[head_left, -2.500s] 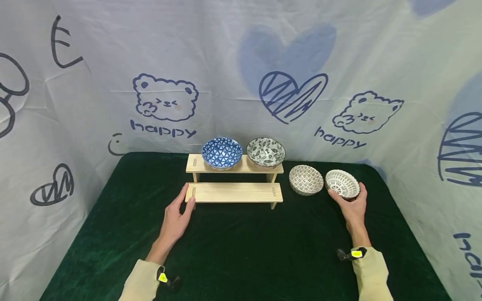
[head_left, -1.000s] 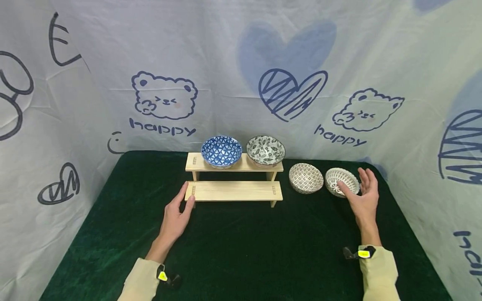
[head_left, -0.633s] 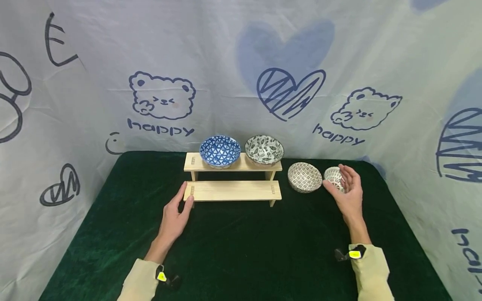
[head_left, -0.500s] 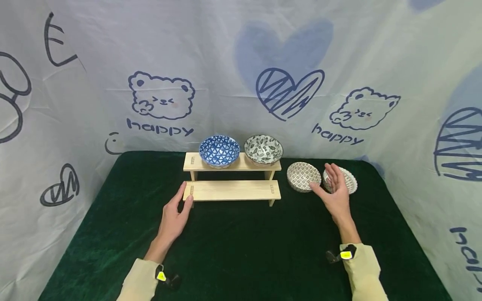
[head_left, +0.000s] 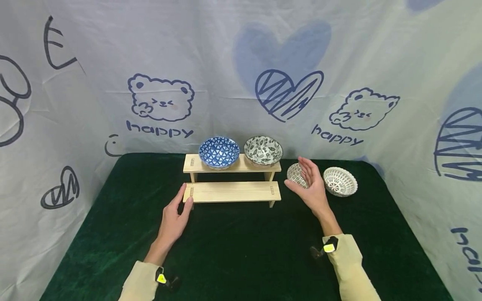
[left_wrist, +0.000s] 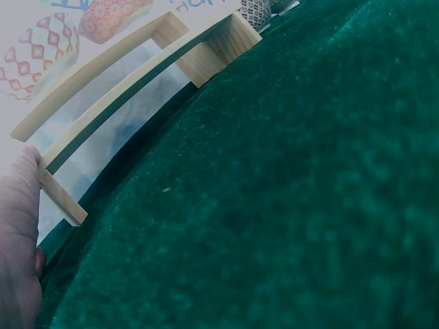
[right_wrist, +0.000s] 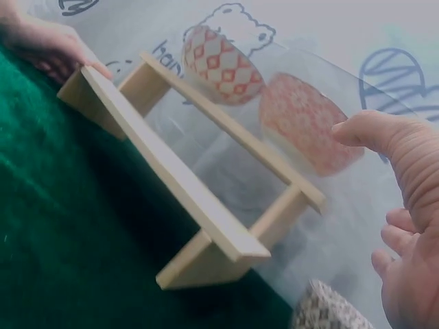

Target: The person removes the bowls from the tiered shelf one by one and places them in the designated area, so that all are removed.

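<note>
A two-tier wooden stand (head_left: 231, 192) is on the dark green cloth. My left hand (head_left: 174, 219) holds the left end of its lower shelf, thumb at the front corner and fingers at the back; the left wrist view shows the thumb (left_wrist: 20, 205) against that end. My right hand (head_left: 311, 190) is over a brown-patterned bowl (head_left: 295, 174) to the right of the stand, its fingers spread and gripping nothing; it hides much of this bowl. In the right wrist view the bowl (right_wrist: 330, 310) shows at the bottom edge, below the hand (right_wrist: 415, 212).
On the upper shelf sit a blue-patterned bowl (head_left: 219, 152) and a bowl with grey leaves (head_left: 263, 150). A white ribbed bowl (head_left: 340, 182) stands to the right of my right hand. Behind the table hangs a pale printed cloth (head_left: 226, 54).
My right hand let go of the white ribbed bowl and moved left to the brown-patterned bowl. The left hand stays at the stand.
</note>
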### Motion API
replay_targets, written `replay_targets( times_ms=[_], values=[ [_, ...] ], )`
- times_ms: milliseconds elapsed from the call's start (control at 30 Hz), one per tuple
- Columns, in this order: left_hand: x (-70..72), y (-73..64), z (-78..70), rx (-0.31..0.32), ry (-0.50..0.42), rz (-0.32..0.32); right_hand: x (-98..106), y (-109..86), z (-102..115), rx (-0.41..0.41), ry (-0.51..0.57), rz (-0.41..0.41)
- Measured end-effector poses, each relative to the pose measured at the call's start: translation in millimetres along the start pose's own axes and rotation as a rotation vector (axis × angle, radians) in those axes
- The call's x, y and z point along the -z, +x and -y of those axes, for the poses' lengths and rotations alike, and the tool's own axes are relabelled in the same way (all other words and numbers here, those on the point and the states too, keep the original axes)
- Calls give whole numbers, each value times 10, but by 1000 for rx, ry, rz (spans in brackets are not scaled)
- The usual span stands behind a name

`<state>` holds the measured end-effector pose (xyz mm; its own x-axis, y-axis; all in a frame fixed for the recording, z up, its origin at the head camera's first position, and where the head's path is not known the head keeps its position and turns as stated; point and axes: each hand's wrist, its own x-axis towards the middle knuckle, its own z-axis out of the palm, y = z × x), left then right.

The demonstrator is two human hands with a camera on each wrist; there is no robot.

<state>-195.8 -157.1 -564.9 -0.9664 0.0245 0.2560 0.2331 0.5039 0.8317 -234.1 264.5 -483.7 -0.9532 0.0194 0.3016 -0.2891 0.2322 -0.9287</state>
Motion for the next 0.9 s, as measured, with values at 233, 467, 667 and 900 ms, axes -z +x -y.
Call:
replay_targets(
  times_ms=[233,467,667,900],
  values=[
    [0,-7,-15,6,-6,2,-181,140,81,26,33,57],
    [-10,-1,-4,10,-8,-6,-322,292,172,30,57,94],
    [-13,9,-3,5,-11,-11,-470,376,235,19,111,121],
    [-10,-3,14,-7,4,-9,-637,367,256,0,141,111]
  ],
)
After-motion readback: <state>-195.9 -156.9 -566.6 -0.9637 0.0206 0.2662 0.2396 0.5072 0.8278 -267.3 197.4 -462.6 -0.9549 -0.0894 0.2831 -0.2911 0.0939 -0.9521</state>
